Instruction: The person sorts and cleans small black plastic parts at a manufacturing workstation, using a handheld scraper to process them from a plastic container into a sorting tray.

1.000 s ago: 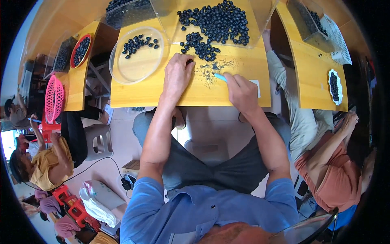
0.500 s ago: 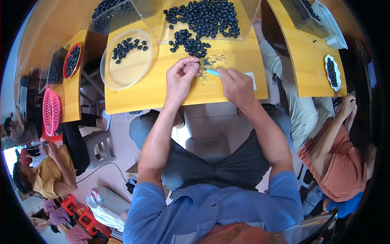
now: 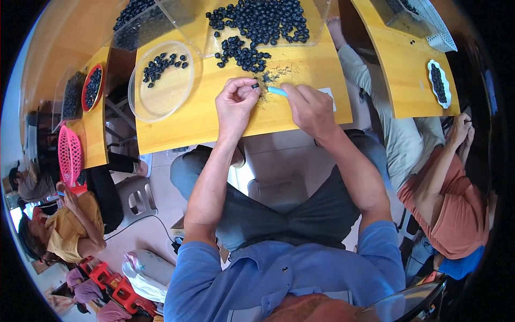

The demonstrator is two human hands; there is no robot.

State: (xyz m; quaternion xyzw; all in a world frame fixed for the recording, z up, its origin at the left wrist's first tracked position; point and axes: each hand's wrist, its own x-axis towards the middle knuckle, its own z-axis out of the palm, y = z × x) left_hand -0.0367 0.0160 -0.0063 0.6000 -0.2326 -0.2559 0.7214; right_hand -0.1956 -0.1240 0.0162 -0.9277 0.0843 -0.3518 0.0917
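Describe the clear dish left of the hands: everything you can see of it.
The clear dish is a round, shallow, see-through one, plastic by its look, lying flat on the yellow table near its left edge. A small cluster of dark berries sits in its upper part; the rest is bare. Neither hand touches it; the left hand is to its right.

The left hand has lifted off the table and now pinches one dark berry at its fingertips; the right hand has brought its blue tool up beside it
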